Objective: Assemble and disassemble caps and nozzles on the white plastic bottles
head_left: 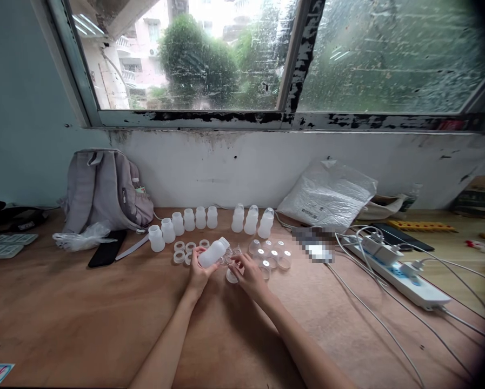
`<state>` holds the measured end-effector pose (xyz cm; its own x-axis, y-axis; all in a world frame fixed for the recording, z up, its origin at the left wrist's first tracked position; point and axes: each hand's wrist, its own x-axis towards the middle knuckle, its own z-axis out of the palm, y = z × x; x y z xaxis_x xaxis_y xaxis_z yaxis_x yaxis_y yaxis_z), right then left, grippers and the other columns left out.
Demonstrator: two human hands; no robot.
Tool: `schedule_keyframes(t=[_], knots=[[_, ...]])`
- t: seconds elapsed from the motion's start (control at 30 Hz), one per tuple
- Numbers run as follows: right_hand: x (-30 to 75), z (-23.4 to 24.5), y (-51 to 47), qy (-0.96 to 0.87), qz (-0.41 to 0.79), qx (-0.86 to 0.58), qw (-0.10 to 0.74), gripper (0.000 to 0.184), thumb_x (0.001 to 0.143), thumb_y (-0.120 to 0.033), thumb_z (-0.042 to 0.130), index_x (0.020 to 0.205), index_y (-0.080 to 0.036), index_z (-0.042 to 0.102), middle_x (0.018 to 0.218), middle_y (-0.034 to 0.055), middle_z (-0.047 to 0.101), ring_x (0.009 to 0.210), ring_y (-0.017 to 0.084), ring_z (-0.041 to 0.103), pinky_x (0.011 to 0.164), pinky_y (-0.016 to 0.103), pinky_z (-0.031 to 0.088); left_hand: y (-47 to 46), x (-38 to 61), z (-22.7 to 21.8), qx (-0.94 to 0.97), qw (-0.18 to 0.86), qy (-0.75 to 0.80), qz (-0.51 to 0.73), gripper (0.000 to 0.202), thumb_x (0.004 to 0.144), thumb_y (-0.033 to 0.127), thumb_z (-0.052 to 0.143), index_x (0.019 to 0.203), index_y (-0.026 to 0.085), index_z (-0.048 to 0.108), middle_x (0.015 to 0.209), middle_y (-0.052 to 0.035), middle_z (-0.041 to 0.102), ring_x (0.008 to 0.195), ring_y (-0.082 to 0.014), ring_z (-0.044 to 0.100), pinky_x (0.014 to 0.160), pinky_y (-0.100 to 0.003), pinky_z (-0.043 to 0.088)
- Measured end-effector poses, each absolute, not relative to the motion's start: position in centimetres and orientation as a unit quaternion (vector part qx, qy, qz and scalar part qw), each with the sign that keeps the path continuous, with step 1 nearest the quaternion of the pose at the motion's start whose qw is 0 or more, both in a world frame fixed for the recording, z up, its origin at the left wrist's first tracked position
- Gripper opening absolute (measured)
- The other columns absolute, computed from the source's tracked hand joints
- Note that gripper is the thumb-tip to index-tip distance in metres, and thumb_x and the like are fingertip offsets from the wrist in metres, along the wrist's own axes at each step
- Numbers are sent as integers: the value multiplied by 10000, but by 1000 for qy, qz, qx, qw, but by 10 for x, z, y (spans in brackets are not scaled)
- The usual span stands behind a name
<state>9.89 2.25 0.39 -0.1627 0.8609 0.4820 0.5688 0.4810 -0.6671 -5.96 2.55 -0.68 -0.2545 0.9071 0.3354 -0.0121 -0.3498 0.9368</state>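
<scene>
My left hand [200, 274] is closed around a frosted white baby bottle [213, 254], which tilts with its open neck up to the right. Beside it, my right hand [248, 273] reaches down with bent fingers drawn together among small clear silicone teats [237, 251]; whatever is at the fingertips is too small to make out. Just below those fingers a clear piece [231, 276] rests on the table. Several white screw rings [179, 256] lie left of the held bottle, partly hidden by my left hand. Clear domed caps [274, 255] are grouped right of my right hand.
Several open bottles [178, 223] stand in a curved row at the back left. Three capped bottles [251, 220] stand at the back right. A backpack [108, 189], a dark phone [107, 249], a plastic bag [327, 192] and a power strip [404, 278] with trailing cables surround them.
</scene>
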Motion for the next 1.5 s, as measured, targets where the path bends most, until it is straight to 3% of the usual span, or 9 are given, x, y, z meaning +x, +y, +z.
schedule_keyframes(t=[0.1,0.2,0.53,0.6,0.7,0.9,1.07,1.27,1.5], knots=[[97,14,28,-702,192,-495,476,257,777,-371,494,938,-179,550,849,69,570,708,164,558,616,288,464,25,-58,-7,536,323,422,656,446,545,193,693,899,191,423,919,-21,494,828,-148,525,722,-252,431],[95,31,39,-679,274,-481,482,288,753,-425,516,888,-172,544,786,53,589,653,151,565,564,273,480,24,-57,-5,547,323,410,654,445,561,204,689,918,190,424,935,-33,500,841,-156,525,733,-266,433],[81,76,76,-662,440,-465,390,314,670,-433,618,777,-140,579,722,54,618,584,138,581,514,254,494,28,-56,-9,503,334,406,687,523,585,309,703,1004,198,410,1039,-78,475,918,-193,521,781,-310,435],[82,79,91,-698,398,-470,366,270,721,-400,572,735,-131,592,675,51,616,583,140,582,531,251,481,29,-57,-10,482,351,403,694,597,604,333,692,1086,206,362,1152,-113,419,1008,-218,490,828,-331,417],[88,82,120,-752,173,-515,374,172,766,-292,530,723,-136,590,703,52,604,615,142,566,563,249,442,29,-58,-12,447,387,421,688,578,695,383,607,1162,227,304,1280,-131,307,1084,-223,452,865,-342,392],[93,70,162,-803,-9,-509,309,155,815,-158,434,764,-140,580,857,85,557,697,142,518,631,249,365,29,-59,-14,439,394,464,661,425,764,393,508,1120,215,358,1254,-121,340,1004,-198,495,794,-313,420],[83,55,177,-808,-26,-518,278,164,809,-115,429,763,-130,586,844,88,559,679,134,511,617,239,343,26,-55,-18,534,358,479,598,380,756,341,515,1091,201,400,1160,-108,414,925,-184,510,703,-291,450],[76,49,187,-808,-28,-529,257,205,818,-107,411,748,-112,604,835,81,585,705,131,540,633,224,337,7,-52,-14,740,189,466,447,344,731,321,534,1056,229,467,1122,-64,412,1021,-206,443,895,-361,373],[78,50,192,-818,-28,-524,237,255,807,-68,382,877,-121,621,1027,117,589,880,173,556,713,244,373,1,-51,-7,802,131,484,324,365,733,409,514,1056,241,492,1083,-59,451,986,-230,438,865,-380,367]])
